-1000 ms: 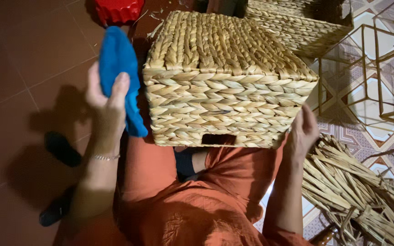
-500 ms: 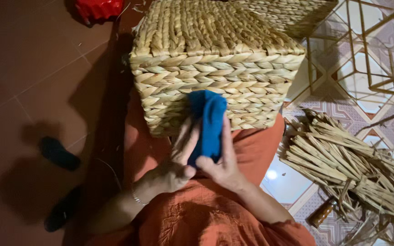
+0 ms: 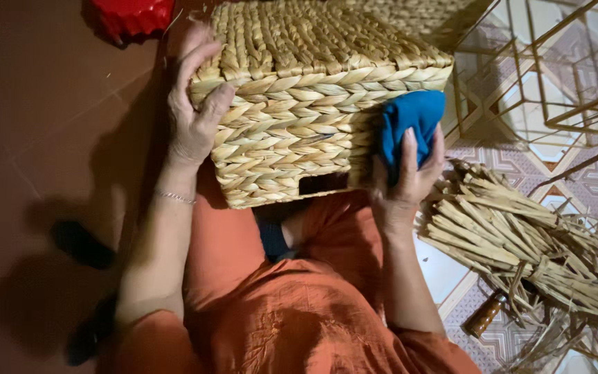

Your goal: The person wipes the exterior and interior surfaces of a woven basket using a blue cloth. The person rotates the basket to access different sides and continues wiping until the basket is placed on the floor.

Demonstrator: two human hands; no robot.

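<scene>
A woven straw basket (image 3: 299,104) rests upside down on my lap, a handle slot in its near side. My left hand (image 3: 195,111) grips the basket's left corner, thumb on the side and fingers over the top. A blue cloth (image 3: 413,121) is pressed against the basket's right corner by my right hand (image 3: 406,176), which is closed on the cloth.
A bundle of dried straw strips (image 3: 520,242) lies on the patterned floor at right. A metal wire frame (image 3: 555,76) stands at upper right, a second woven basket (image 3: 417,14) behind. A red object (image 3: 133,17) sits at top left. Dark sandals (image 3: 81,242) lie on the brown tiles.
The cloth passed from my left hand to my right and moved from the basket's left side, across the front, to its right corner. My left hand now holds the left corner.
</scene>
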